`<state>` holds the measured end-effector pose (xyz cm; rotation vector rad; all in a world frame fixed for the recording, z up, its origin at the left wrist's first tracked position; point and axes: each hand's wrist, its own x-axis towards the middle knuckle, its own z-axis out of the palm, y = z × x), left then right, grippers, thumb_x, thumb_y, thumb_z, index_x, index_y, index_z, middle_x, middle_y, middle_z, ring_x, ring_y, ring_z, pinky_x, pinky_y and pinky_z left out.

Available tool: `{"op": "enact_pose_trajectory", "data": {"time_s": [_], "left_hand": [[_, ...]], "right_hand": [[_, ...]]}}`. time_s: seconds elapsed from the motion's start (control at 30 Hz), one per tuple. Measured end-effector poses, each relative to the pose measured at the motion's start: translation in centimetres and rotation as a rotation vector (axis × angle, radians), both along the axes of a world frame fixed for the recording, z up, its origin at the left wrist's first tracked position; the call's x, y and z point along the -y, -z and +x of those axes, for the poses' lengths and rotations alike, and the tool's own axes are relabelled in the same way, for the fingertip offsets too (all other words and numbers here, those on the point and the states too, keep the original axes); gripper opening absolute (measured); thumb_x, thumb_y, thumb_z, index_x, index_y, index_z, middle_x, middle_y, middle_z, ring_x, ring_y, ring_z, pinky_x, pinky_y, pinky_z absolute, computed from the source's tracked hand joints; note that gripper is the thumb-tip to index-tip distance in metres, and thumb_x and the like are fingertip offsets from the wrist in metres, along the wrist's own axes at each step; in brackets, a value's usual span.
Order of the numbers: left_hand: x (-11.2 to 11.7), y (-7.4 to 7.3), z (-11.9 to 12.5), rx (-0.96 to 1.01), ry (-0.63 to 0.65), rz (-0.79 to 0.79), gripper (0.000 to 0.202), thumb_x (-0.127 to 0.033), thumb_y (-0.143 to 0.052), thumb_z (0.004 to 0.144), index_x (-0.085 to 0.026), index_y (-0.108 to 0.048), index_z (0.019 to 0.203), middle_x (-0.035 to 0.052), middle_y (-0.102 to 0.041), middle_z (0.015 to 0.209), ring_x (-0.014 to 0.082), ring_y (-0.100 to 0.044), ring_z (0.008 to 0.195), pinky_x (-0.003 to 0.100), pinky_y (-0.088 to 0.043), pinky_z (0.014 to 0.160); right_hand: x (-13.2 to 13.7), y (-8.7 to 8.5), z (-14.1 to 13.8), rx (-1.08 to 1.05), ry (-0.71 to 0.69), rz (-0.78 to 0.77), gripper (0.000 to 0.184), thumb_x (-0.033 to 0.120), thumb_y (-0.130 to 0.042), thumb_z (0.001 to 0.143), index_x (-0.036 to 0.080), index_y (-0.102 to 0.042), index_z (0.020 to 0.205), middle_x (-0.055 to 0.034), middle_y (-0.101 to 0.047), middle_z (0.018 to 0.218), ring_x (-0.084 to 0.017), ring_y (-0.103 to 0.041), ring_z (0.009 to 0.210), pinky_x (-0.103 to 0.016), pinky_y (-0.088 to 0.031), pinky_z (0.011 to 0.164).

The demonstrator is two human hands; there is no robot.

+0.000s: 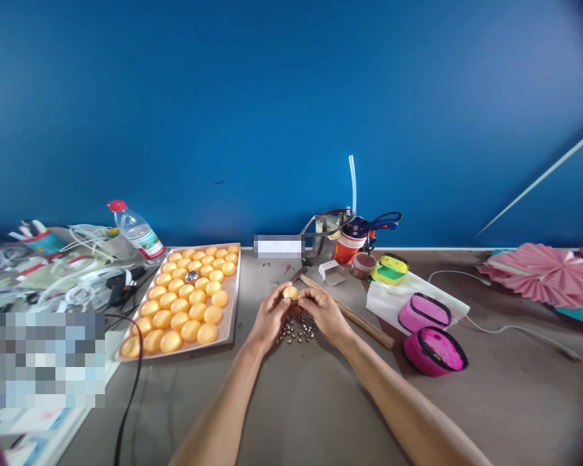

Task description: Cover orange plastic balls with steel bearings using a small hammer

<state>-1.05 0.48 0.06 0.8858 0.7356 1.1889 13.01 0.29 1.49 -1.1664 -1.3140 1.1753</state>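
Observation:
Over the middle of the table, my left hand and my right hand meet with fingertips pinched around a small orange ball. A small dark piece shows at the ball's lower edge between the fingers, too small to name. Just below the hands lies a loose heap of shiny metal beads or small bells. To the left, a shallow white box holds rows of similar orange balls, with one silvery round thing among them.
A hammer's wooden handle lies right of my hands. Behind stand an orange cup of tools and a brown jar. Pink pouches are at right, a bottle and tangled cables at left. A black cable crosses the front left.

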Motion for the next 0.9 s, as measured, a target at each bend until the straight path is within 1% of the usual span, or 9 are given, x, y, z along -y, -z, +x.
{"op": "enact_pose_trajectory", "data": {"time_s": [0.2,0.33,0.43,0.53,0.63,0.7,0.8,0.83,0.9], "left_hand": [[0.0,0.4,0.0,-0.097,-0.054,0.012,0.041,-0.032,-0.069,0.070,-0.021,-0.063,0.109,0.0056,-0.066,0.102,0.0236,-0.060,0.092,0.035,-0.046,0.085],[0.1,0.4,0.0,-0.225,-0.091,0.054,0.042,-0.036,-0.066,0.072,-0.021,-0.062,0.111,0.0056,-0.066,0.103,0.0248,-0.058,0.098,0.036,-0.045,0.089],[0.2,0.1,-0.1,-0.323,-0.085,0.099,0.044,-0.038,-0.064,0.073,-0.020,-0.061,0.113,0.0064,-0.064,0.108,0.0250,-0.057,0.101,0.037,-0.043,0.091],[0.2,0.0,-0.2,-0.354,-0.068,0.109,0.044,-0.038,-0.065,0.073,-0.020,-0.061,0.113,0.0070,-0.064,0.109,0.0254,-0.056,0.102,0.036,-0.043,0.091],[0.3,-0.2,-0.1,-0.287,-0.061,0.071,0.043,-0.037,-0.066,0.072,-0.020,-0.062,0.112,0.0072,-0.064,0.107,0.0248,-0.057,0.100,0.035,-0.044,0.088],[0.3,-0.4,0.0,-0.176,-0.044,0.033,0.043,-0.036,-0.067,0.072,-0.020,-0.061,0.111,0.0068,-0.064,0.104,0.0231,-0.059,0.094,0.035,-0.046,0.085],[0.3,-0.7,0.1,0.025,-0.016,-0.033,0.039,-0.033,-0.067,0.072,-0.020,-0.060,0.109,0.0043,-0.063,0.098,0.0174,-0.062,0.080,0.034,-0.047,0.079],[0.2,-0.8,0.0,0.066,-0.009,-0.049,0.039,-0.032,-0.068,0.072,-0.021,-0.060,0.109,0.0033,-0.062,0.097,0.0152,-0.062,0.075,0.032,-0.047,0.078],[0.1,-0.9,-0.1,0.100,-0.005,-0.060,0.040,-0.028,-0.069,0.071,-0.021,-0.059,0.110,0.0020,-0.061,0.097,0.0124,-0.062,0.071,0.031,-0.046,0.077]], "right_hand": [[-0.1,0.4,-0.1,-0.008,0.006,-0.029,0.007,0.026,-0.054,0.069,0.019,-0.056,0.068,0.0013,-0.056,0.064,-0.014,-0.051,0.060,-0.027,-0.042,0.062],[-0.1,0.5,-0.2,-0.029,0.019,-0.068,0.007,0.026,-0.054,0.069,0.019,-0.055,0.069,0.0022,-0.054,0.060,-0.013,-0.049,0.057,-0.026,-0.040,0.058],[0.0,0.7,-0.4,-0.060,0.037,-0.081,0.008,0.026,-0.056,0.068,0.019,-0.053,0.069,0.0027,-0.052,0.060,-0.013,-0.049,0.057,-0.026,-0.040,0.058],[-0.1,1.0,-0.5,-0.097,0.067,-0.103,0.010,0.026,-0.058,0.066,0.020,-0.050,0.068,0.0037,-0.051,0.060,-0.013,-0.049,0.057,-0.026,-0.041,0.057],[-0.4,1.3,-0.4,-0.101,0.059,-0.098,0.012,0.026,-0.060,0.066,0.020,-0.049,0.067,0.0043,-0.050,0.059,-0.012,-0.048,0.055,-0.025,-0.039,0.055],[-0.6,1.3,-0.1,-0.125,0.037,-0.064,0.014,0.028,-0.060,0.067,0.020,-0.049,0.067,0.0045,-0.050,0.058,-0.011,-0.046,0.053,-0.024,-0.037,0.054],[-1.0,1.2,0.7,-0.147,0.039,-0.007,0.014,0.033,-0.056,0.072,0.019,-0.053,0.074,0.0039,-0.051,0.059,-0.011,-0.046,0.052,-0.024,-0.038,0.054],[-1.2,1.2,1.1,-0.102,0.057,0.010,0.015,0.033,-0.055,0.073,0.019,-0.055,0.078,0.0033,-0.052,0.060,-0.012,-0.047,0.053,-0.025,-0.039,0.055],[-1.4,1.5,1.8,0.094,0.100,0.053,0.014,0.029,-0.053,0.074,0.018,-0.059,0.081,0.0007,-0.058,0.064,-0.014,-0.052,0.059,-0.028,-0.042,0.061]]}}
